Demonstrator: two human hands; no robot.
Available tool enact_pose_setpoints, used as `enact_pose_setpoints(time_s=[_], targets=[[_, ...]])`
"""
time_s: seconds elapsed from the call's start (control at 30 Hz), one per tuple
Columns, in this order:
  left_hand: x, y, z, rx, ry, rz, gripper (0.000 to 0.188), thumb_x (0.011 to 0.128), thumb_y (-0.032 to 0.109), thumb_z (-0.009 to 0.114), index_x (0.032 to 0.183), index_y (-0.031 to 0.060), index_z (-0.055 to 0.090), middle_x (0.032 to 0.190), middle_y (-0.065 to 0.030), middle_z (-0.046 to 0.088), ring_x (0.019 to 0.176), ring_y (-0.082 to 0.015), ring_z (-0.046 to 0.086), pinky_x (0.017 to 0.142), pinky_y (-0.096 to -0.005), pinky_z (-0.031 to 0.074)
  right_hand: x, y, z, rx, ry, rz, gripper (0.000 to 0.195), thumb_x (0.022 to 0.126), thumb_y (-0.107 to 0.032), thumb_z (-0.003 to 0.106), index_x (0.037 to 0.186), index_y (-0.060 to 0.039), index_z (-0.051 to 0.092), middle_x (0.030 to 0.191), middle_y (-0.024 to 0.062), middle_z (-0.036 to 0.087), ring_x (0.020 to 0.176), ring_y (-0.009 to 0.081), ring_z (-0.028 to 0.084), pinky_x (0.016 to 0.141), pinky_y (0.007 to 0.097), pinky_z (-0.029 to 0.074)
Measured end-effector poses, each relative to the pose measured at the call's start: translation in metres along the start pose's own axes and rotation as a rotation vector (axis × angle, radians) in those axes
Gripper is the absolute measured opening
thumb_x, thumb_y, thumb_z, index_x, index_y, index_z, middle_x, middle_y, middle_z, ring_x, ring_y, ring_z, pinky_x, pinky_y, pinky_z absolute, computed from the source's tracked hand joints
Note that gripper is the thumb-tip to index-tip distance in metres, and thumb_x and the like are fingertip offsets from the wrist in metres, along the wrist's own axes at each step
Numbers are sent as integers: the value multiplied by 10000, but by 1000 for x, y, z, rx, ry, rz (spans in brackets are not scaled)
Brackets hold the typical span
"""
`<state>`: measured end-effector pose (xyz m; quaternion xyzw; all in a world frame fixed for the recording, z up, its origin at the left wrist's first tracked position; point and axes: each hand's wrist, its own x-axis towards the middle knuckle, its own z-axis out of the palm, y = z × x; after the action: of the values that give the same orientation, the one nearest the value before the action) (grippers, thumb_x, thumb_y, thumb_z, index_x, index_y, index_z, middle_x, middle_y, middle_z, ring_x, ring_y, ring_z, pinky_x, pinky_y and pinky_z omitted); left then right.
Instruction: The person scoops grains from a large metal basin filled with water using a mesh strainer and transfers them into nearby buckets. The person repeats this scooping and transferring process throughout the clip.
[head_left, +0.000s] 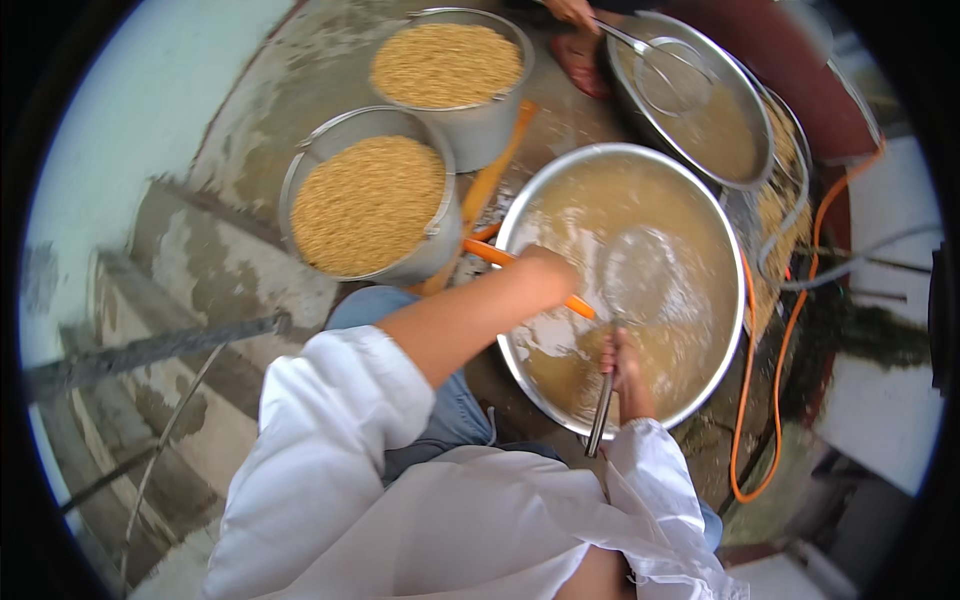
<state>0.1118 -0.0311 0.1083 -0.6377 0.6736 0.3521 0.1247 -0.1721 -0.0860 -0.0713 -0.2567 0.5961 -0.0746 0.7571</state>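
Observation:
Before me stands a wide metal basin of cloudy brown water. My left hand grips an orange hose over the basin's left side, with the hose's end pointing towards the middle. The long metal handle of a round strainer is in my right hand, near the basin's front rim. The strainer's mesh head is at the water, where the surface is stirred and splashing. Whether anything lies in the mesh cannot be made out.
Two metal buckets of yellow grain, a nearer one and a farther one, stand left. Another person's hand holds a strainer over a second basin. Orange hose loops at right. Concrete steps and a metal rail flank me.

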Motion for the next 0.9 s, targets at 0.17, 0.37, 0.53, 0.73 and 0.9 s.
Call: enact_pose_setpoints(time_s=[0.17, 0.37, 0.53, 0.73, 0.9], targets=[[-12, -12, -9, -11, 25, -40, 309, 824, 59, 482, 1088, 131, 626, 1002, -120, 635, 970, -285, 603, 818, -392, 478, -69, 12, -91, -305, 185, 79, 395, 926, -476, 433, 918, -85, 485, 544, -2, 394, 375, 98, 324, 316, 250, 250], [-4, 4, -26, 7, -11, -34, 359, 819, 45, 494, 1155, 134, 584, 1024, -135, 617, 976, -296, 596, 817, -398, 475, 14, -27, -53, 26, 101, -146, 396, 931, -486, 404, 828, -109, 467, 538, -8, 406, 378, 105, 342, 322, 241, 254], [-7, 1, -25, 14, 10, -30, 297, 837, 46, 454, 1091, 111, 593, 1028, -119, 616, 1003, -278, 586, 822, -410, 472, -35, 30, -41, -266, -86, -20, 363, 941, -434, 427, 874, -82, 491, 572, -11, 421, 369, 94, 330, 326, 245, 265], [-7, 8, -29, 71, -70, -39, 342, 849, 42, 430, 1139, 135, 584, 1082, -129, 605, 1038, -269, 572, 863, -402, 456, -15, -15, -124, -89, 236, -172, 417, 926, -492, 422, 849, -84, 459, 525, -22, 382, 350, 80, 304, 304, 257, 265], [-9, 3, -29, -31, -50, -91, 359, 848, 34, 430, 1154, 144, 580, 1088, -131, 605, 1029, -277, 579, 876, -404, 449, -23, -3, -5, -183, -54, -85, 340, 959, -415, 392, 820, -114, 465, 548, -22, 403, 377, 93, 341, 324, 239, 282]])
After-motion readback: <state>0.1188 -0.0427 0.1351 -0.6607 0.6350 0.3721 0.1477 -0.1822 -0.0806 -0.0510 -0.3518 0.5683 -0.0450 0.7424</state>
